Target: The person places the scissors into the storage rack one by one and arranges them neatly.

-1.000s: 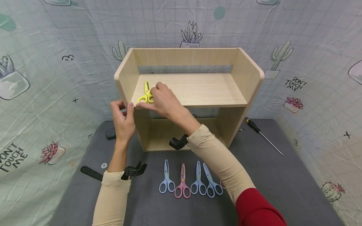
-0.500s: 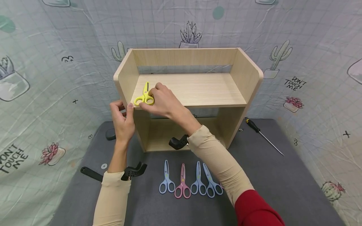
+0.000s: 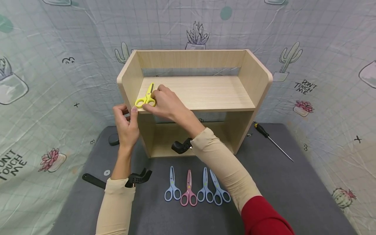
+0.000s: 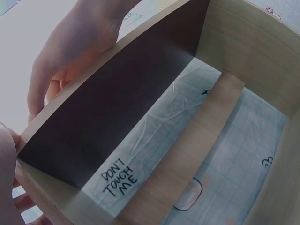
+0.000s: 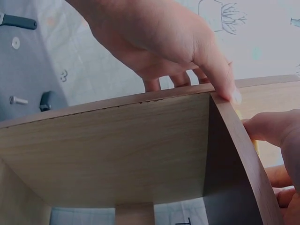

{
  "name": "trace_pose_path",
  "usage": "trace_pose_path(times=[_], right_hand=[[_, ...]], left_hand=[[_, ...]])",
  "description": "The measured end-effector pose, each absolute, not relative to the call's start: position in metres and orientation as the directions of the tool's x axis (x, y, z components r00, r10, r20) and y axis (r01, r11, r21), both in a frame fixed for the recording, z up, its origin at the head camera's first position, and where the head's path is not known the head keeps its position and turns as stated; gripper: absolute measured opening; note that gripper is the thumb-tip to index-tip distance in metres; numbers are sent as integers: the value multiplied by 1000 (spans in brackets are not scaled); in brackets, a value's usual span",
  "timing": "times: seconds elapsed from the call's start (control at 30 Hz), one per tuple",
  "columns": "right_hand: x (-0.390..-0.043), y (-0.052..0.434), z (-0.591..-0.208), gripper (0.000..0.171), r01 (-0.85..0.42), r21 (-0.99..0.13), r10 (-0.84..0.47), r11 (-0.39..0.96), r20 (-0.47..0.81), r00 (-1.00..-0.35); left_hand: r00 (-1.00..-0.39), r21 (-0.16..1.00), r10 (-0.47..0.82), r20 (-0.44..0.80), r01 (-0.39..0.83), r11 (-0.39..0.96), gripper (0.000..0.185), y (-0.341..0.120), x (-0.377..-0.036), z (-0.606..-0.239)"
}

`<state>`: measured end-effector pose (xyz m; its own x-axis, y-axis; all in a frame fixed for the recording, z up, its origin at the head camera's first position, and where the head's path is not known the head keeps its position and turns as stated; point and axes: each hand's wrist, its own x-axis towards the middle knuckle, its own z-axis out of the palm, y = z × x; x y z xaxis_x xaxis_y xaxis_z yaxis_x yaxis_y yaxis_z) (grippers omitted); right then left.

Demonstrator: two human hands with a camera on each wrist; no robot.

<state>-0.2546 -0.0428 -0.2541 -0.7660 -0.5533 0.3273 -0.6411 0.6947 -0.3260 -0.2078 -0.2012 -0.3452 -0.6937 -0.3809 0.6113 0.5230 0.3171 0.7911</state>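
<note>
A light wooden shelf unit (image 3: 205, 93) stands on a dark grey mat. Yellow scissors (image 3: 145, 98) lie at the front left corner of its upper board, blades pointing back. My right hand (image 3: 155, 100) holds them by the handles with curled fingers. My left hand (image 3: 129, 113) pinches the front edge of the shelf's left side panel, thumb in front and fingers outside. The right wrist view shows that left hand (image 5: 187, 51) on the panel edge (image 5: 140, 101). In the left wrist view the left hand (image 4: 70, 51) shows behind the dark side panel (image 4: 122, 108).
Three blue scissors (image 3: 172, 190) and one pink pair (image 3: 188, 194) lie in a row on the mat (image 3: 279, 182) in front of the shelf. A screwdriver (image 3: 273, 140) lies at the right. A washer (image 3: 107, 172) and a small dark object (image 3: 113, 139) lie at the left.
My right hand has slid the yellow scissors left toward the front left corner of the upper board, tilting them. The left hand has kept its hold on the side panel.
</note>
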Motion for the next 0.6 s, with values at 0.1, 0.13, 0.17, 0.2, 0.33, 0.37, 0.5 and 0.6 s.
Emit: trace_pose_path(times=[0.1,0.13,0.17,0.2,0.33,0.37,0.5,0.6], right_hand=[[-255,-44,-254,38,-642,-321,-556,696,325,-765],[-255,-45,-253,39,-644,-320,-558,695,324,-764],[-255,-45,-253,39,-647,-319,-561,692,325,-761],[-255,-46,-253,39,-649,-316,-562,692,328,-759],[-256,-47,-253,39,-651,-306,-559,695,340,-757],[-256,-47,-253,39,-650,-304,-556,697,343,-757],[-257,-47,-254,41,-645,-301,-553,703,339,-761],[-257,-47,-255,41,-644,-302,-551,703,341,-762]], left_hand=[[-694,794,-386,607,522,312,27,-201,-208,-345],[-694,795,-389,607,523,308,24,-200,-208,-344],[-692,795,-392,606,525,304,22,-199,-207,-343],[-690,794,-394,607,528,300,20,-198,-206,-341],[-683,788,-394,615,540,295,17,-192,-197,-330],[-683,788,-392,616,540,296,17,-190,-195,-328],[-686,790,-391,613,540,291,17,-187,-191,-324],[-688,792,-392,610,539,286,16,-187,-192,-326]])
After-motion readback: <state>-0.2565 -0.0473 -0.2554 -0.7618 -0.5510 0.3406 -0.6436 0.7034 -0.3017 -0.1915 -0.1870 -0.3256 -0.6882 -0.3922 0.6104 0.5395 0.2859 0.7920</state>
